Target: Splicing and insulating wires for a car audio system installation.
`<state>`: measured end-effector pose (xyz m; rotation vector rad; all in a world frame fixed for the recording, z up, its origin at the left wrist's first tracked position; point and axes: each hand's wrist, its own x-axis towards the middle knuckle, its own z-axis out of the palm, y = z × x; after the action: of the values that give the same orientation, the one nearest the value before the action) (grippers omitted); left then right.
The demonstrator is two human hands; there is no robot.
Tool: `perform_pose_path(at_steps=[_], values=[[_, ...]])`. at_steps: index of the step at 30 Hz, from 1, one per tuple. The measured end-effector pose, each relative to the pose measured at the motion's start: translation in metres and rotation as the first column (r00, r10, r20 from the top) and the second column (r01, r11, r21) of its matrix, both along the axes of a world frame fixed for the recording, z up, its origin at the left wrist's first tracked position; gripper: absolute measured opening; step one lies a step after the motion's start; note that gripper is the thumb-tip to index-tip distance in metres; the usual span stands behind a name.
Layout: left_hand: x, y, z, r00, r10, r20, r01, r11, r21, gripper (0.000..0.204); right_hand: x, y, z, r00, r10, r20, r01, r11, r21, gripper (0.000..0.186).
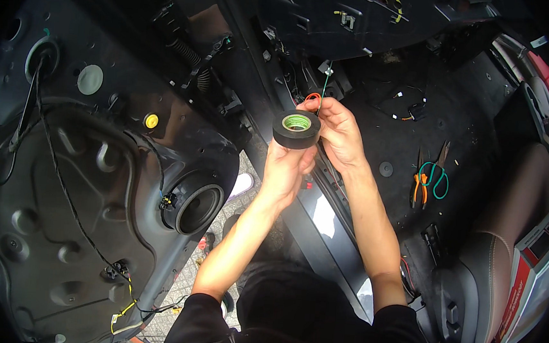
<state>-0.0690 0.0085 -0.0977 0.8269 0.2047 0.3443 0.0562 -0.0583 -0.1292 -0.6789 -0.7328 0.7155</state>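
My left hand (285, 170) is closed around a roll of black electrical tape (295, 139) with a green inner core, held up in front of the car's door sill. Close beside it, my right hand (341, 138) pinches thin wires at its fingertips. An orange-red wire (313, 98) loops above the tape roll, and a green wire (327, 79) runs from the fingers up toward the dashboard. The exact spot where the fingers meet the wires is partly hidden behind the tape.
The opened door panel (79, 201) with a round speaker (199, 208) fills the left. On the car floor lie orange-handled pliers (420, 186), teal-handled scissors (440, 178) and a small wiring connector (414, 111). A brown seat (510, 203) with a red-and-white box (533, 288) stands at right.
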Motion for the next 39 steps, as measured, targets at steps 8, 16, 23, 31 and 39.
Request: perform_pose_path(at_steps=[8,16,23,31,39], values=[[0.008,0.011,-0.011,0.945,0.283,0.161,-0.312,0.648,0.694,0.019,-0.020,-0.022,-0.005,0.771,-0.588,0.246,0.584,0.806,0.097,0.034],[0.001,0.012,0.000,0.946,0.310,0.098,-0.243,0.476,0.845,0.019,-0.018,-0.042,0.002,0.804,-0.458,0.379,0.437,0.888,0.144,0.036],[-0.003,-0.004,0.007,0.974,0.220,-0.052,-0.190,0.921,0.341,0.011,-0.012,-0.014,0.009,0.823,-0.398,0.404,0.514,0.825,-0.235,0.016],[-0.006,-0.002,0.006,0.992,-0.086,0.094,0.112,0.943,-0.312,0.009,-0.001,0.001,0.008,0.982,-0.109,0.155,0.111,0.994,-0.002,0.019],[-0.001,0.000,-0.005,0.986,0.155,0.067,-0.169,0.896,0.411,0.033,-0.029,-0.003,0.017,0.917,-0.385,-0.102,0.393,0.916,0.076,0.037]])
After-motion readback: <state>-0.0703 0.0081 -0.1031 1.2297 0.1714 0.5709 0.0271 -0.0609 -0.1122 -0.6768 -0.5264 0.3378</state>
